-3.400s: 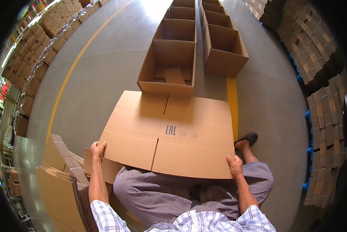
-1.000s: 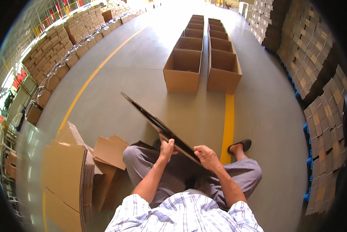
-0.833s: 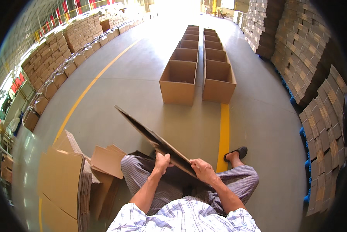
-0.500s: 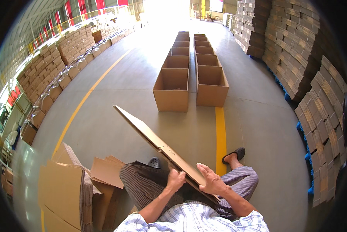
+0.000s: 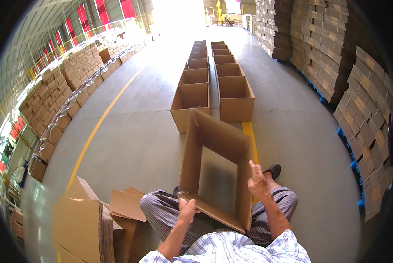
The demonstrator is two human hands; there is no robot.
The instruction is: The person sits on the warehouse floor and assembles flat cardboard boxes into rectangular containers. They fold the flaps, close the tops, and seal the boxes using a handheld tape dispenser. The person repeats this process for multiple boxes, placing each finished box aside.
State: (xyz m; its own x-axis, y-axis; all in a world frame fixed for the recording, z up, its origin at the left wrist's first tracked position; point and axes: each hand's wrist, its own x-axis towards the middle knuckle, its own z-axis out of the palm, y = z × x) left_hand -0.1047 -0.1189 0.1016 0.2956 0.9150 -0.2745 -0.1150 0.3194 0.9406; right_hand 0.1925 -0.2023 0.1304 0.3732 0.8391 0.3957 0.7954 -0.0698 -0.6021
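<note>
Head view: brown corrugated cardboard box [image 5: 216, 168], squared into an open tube with both ends open, is held up over the lap of a seated person in striped trousers. Left hand [image 5: 187, 209] is clamped on the near lower edge, likely to steady it. Right hand [image 5: 258, 182] is flat with fingers spread against the outer right wall, seemingly to keep the tube square. Stack of flat brown cardboard blanks [image 5: 89, 223] sits just left. Two rows of erected open brown boxes [image 5: 214, 83] run ahead on the grey floor [image 5: 130, 140].
</note>
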